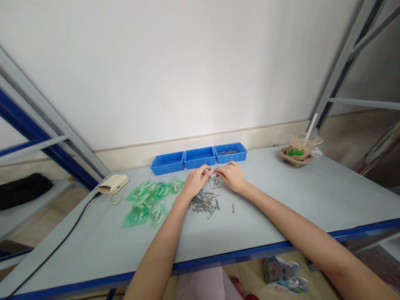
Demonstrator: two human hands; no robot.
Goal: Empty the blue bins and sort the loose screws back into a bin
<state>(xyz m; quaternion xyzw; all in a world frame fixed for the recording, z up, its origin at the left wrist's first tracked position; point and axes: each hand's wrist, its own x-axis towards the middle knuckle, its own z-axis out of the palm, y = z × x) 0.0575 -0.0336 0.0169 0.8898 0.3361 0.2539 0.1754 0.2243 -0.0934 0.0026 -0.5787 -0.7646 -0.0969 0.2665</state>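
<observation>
Above a loose pile of screws point(204, 203), my left hand point(196, 180) and my right hand point(233, 177) meet fingertip to fingertip. Both are closed in a pinch around something small and pale, too small to name. A few loose screws lie under the fingers, and a single screw point(233, 208) rests apart to the right of the pile. Just behind my hands stand three blue bins in a row: the left bin point(168, 170) and middle bin point(200, 163) show no contents, while the right bin point(231, 158) holds several thin metal pieces.
Green plastic packets point(146, 200) with small pale pieces lie left of the pile. Beyond them sits a cream-coloured device point(114, 183) with a black cable. At the back right, a drink cup point(301, 146) with a straw stands in a cardboard holder point(296, 161). Metal frames flank the table point(281, 187).
</observation>
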